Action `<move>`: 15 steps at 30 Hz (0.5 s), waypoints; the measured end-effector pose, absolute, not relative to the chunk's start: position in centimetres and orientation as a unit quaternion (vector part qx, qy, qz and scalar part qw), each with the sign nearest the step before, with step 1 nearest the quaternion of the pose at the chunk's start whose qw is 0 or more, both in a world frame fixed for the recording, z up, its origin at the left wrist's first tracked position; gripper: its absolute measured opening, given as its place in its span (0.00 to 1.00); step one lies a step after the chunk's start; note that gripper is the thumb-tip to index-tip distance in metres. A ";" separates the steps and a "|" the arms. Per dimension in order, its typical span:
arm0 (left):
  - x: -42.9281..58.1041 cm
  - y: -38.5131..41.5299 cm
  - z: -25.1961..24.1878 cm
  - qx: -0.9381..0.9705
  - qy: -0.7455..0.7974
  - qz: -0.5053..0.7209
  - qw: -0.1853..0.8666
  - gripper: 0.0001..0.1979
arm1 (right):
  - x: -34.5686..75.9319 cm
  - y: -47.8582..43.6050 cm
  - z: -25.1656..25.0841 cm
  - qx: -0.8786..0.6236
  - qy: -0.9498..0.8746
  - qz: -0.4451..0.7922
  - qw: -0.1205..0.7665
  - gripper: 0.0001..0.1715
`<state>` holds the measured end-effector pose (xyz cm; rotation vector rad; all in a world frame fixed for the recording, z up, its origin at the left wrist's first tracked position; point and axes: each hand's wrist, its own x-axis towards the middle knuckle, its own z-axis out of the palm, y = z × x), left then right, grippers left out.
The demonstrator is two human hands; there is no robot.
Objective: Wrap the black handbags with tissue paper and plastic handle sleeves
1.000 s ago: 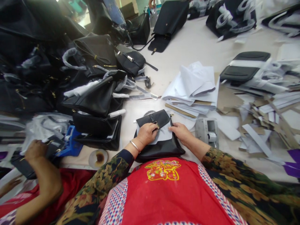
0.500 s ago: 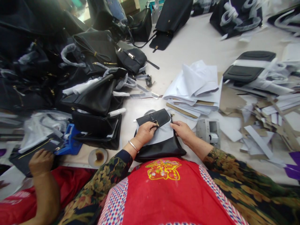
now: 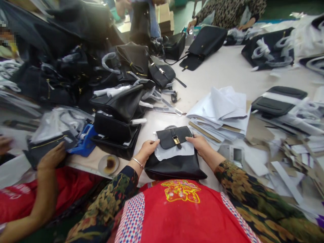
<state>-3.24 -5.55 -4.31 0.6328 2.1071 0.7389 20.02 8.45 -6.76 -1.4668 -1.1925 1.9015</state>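
Bag (image 3: 176, 168) on the table (image 3: 215, 67) close before us, head view: our left hand (image 3: 149, 149) and right hand (image 3: 201, 144) pinch opposite edges of its flap (image 3: 165, 139), above a white sheet (image 3: 172, 154). We judge it light, pliable, slightly slick — best held by the sides, clear of the buckle (image 3: 176, 139).

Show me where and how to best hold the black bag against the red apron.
I'd take the black bag by both side edges, coming from left and right: its broad front faces up, and white paper pokes out under its flap, so pinching the middle might crumple that.
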 end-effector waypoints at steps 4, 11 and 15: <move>-2.9 -5.3 -3.8 0.232 0.792 0.422 0.375 0.21 | 19.6 8.3 -3.7 -0.516 -0.432 0.700 0.242 0.17; -4.7 -5.5 1.4 0.314 0.671 0.593 0.315 0.14 | 20.4 7.8 3.6 -0.395 -0.544 0.664 0.326 0.25; -5.6 -4.9 3.8 0.360 0.640 0.620 0.277 0.20 | 20.6 7.5 3.8 -0.379 -0.606 0.617 0.329 0.26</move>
